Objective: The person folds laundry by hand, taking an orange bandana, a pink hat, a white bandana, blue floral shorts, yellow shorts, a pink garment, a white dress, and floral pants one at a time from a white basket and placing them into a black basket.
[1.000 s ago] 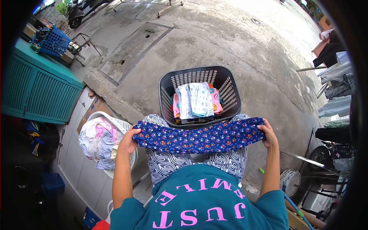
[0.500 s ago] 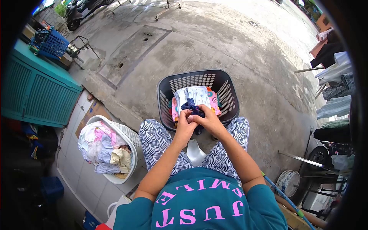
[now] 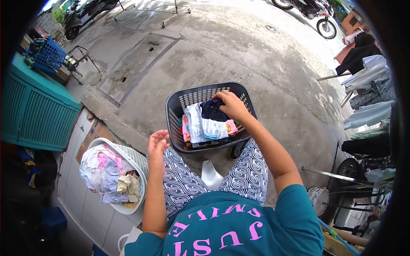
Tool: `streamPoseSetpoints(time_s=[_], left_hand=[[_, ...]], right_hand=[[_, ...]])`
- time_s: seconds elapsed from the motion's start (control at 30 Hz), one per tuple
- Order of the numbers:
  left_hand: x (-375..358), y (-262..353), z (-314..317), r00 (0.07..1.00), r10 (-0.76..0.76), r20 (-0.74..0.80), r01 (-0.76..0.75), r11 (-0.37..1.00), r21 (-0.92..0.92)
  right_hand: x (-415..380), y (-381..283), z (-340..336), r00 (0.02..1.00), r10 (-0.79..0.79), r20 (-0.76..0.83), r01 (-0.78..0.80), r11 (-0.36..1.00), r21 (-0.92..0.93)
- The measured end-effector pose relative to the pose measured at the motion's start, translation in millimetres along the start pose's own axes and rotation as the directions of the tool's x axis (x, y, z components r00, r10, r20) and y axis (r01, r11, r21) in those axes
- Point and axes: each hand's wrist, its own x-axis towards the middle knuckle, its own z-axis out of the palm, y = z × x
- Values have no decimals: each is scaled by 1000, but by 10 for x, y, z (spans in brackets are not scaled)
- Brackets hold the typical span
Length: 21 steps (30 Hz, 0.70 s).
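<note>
A dark plastic basket stands on the concrete just beyond my knees. In it lie folded white patterned cloths, pink patterned cloth and a dark navy cloth at the back. My right hand reaches over the basket, its bent fingers on the navy cloth's upper right edge; whether they grip it is hard to see. Raised near the basket's left front corner, my left hand is empty with its fingers apart. To my left is a white basket heaped with crumpled light clothes.
A teal louvred cabinet and a blue basket are at the left. Clothes hang on a rack at the right. A motorcycle stands at the top right, a scooter at the top left.
The bunched navy cloth has gone from between both hands to the pile in the dark basket. My left hand has moved away to the left; my right hand has moved forward. The view has shifted.
</note>
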Motion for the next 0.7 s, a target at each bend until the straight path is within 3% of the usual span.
streamPoseSetpoints(time_s=[0.13, 0.2, 0.3, 0.33, 0.4, 0.47, 0.63, 0.7], left_hand=[[13, -44, -354, 999, 16, -28, -16, 1000, -6], [-10, -80, -470, 997, -3, -83, 4, 1000, 14], [-40, -160, -633, 993, -16, -117, 22, 998, 55], [-42, -181, -701, 992, -19, -123, 30, 996, 87], [-62, -169, -813, 988, -31, -150, 48, 993, 110], [-97, -146, -964, 986, -20, -164, 52, 980, 194], [-157, -425, -1306, 953, -72, -295, 166, 938, 305], [-137, -884, -1509, 953, 72, -293, 98, 843, 529]], right_hand=[[-172, 213, 262, 990, -66, -122, 35, 971, -238], [-428, 352, 492, 991, -90, -98, 60, 959, -276], [-1028, 614, 979, 979, 115, 165, -73, 967, -243], [-1170, 561, 1009, 931, 205, 304, -133, 962, -239], [-1330, 531, 1148, 735, 322, 597, -322, 940, -109], [-1480, 450, 1196, 813, 183, 553, -81, 976, -203], [-1543, 471, 1233, 898, 178, 404, -134, 982, -135], [-1557, 422, 1222, 940, 147, 308, -118, 987, -111]])
